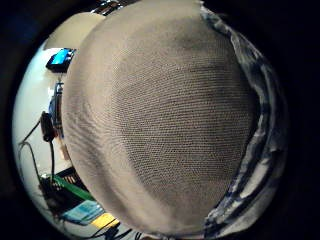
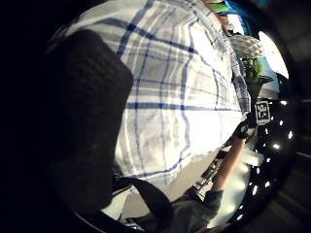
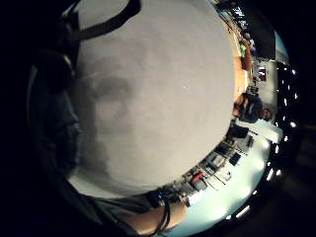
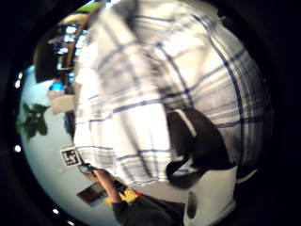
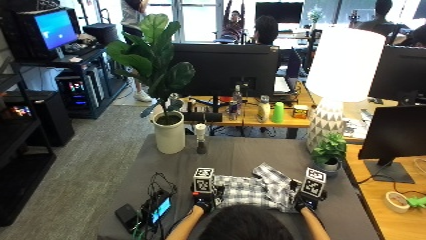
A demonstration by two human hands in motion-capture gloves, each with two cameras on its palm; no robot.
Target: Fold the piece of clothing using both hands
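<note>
A white and blue plaid shirt [image 5: 256, 189] lies crumpled on the grey table [image 5: 226, 155], close to the person's front edge. My left hand [image 5: 203, 202] is at the shirt's left edge and my right hand [image 5: 305, 202] at its right edge. The plaid shirt [image 2: 184, 92] fills the left thumb side view, with a gloved finger [image 2: 82, 126] curled against it. The right thumb side view shows the shirt [image 4: 141, 94] with a gloved finger [image 4: 197, 141] pinching it. A grey woven surface [image 1: 165, 125] lies close under the left palm, with the shirt's edge [image 1: 260, 150] beside it.
A large potted plant [image 5: 168, 132] and a small dark bottle [image 5: 200, 139] stand at the table's far left. A white lamp [image 5: 336, 70] and a small plant [image 5: 329, 152] stand at the far right. A device with a lit screen [image 5: 156, 209] lies left of my left hand.
</note>
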